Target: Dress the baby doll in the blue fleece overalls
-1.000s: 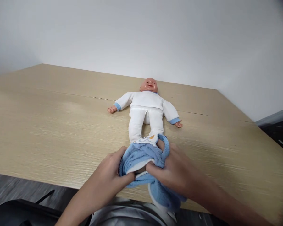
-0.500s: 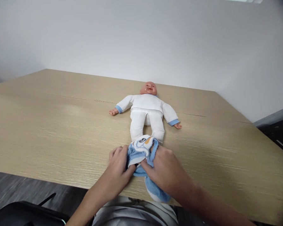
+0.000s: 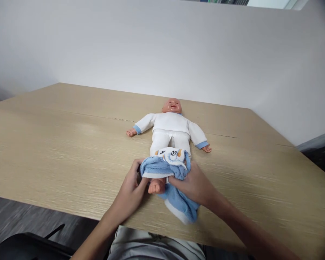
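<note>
A baby doll (image 3: 170, 124) in white clothes with blue cuffs lies on its back on the wooden table (image 3: 56, 144), head away from me. A bunched blue fleece garment (image 3: 162, 168) with a white embroidered face patch covers its lower legs, and one bare doll foot (image 3: 156, 186) sticks out below. My left hand (image 3: 130, 191) grips the garment's left edge. My right hand (image 3: 193, 182) grips its right side. A loose part of the garment (image 3: 180, 206) trails toward me near the table's front edge.
A plain white wall stands behind the table. The table's front edge runs just before my lap. A dark chair or bag (image 3: 27, 247) shows at the bottom left. Dark furniture sits past the table's right edge (image 3: 319, 155).
Both hands have pushed the blue garment up the doll's legs, away from me. A bare doll foot has emerged below the garment. The camera tilted up slightly.
</note>
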The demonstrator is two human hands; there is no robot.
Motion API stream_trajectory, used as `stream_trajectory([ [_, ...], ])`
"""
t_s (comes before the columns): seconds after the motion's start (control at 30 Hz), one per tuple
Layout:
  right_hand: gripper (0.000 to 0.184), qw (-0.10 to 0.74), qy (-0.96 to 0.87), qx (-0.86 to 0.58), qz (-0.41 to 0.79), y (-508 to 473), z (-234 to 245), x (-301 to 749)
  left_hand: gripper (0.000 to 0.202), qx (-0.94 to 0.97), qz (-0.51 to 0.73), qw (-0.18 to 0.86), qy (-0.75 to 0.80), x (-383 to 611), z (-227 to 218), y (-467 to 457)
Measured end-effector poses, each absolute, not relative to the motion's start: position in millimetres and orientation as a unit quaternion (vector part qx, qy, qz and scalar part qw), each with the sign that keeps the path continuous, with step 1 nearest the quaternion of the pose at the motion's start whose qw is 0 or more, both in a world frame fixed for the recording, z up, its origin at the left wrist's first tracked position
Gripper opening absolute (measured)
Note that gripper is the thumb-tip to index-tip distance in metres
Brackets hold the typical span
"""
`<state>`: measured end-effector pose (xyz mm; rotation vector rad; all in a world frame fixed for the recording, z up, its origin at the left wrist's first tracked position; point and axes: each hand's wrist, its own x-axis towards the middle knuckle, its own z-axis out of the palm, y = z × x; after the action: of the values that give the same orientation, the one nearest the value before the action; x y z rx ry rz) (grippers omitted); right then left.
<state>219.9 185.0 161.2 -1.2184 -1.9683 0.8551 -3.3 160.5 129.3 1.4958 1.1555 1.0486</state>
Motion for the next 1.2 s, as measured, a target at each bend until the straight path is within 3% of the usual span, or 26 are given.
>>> stream_trajectory([
  [0.13,0.035,0.329,-0.752,-0.436,0.368,201,170,233,0.024,0.627,0.416,0.448,0.483,-11,147,177],
  [0.3,0.031,0.290,-0.724,-0.427,0.459,212,176,261,0.023,0.676,0.365,0.420,0.482,-28,169,190],
  [0.5,0.044,0.256,-0.705,-0.430,0.502,214,153,287,0.036,0.687,0.327,0.449,0.469,-43,168,198],
  [0.73,0.042,0.342,-0.573,-0.382,0.640,212,131,289,0.048,0.773,0.314,0.328,0.442,-26,179,216],
  [0.9,0.048,0.401,-0.498,-0.391,0.663,207,124,282,0.048,0.896,0.158,0.254,0.328,11,217,253],
  [0.97,0.047,0.423,-0.502,-0.406,0.636,204,122,278,0.048,0.912,0.095,0.288,0.276,25,226,272],
  [1.07,0.043,0.435,-0.523,-0.408,0.609,203,118,274,0.047,0.881,0.019,0.418,0.220,38,229,297],
  [1.2,0.034,0.433,-0.553,-0.374,0.605,205,119,276,0.045,0.812,-0.007,0.569,0.134,49,222,313],
])
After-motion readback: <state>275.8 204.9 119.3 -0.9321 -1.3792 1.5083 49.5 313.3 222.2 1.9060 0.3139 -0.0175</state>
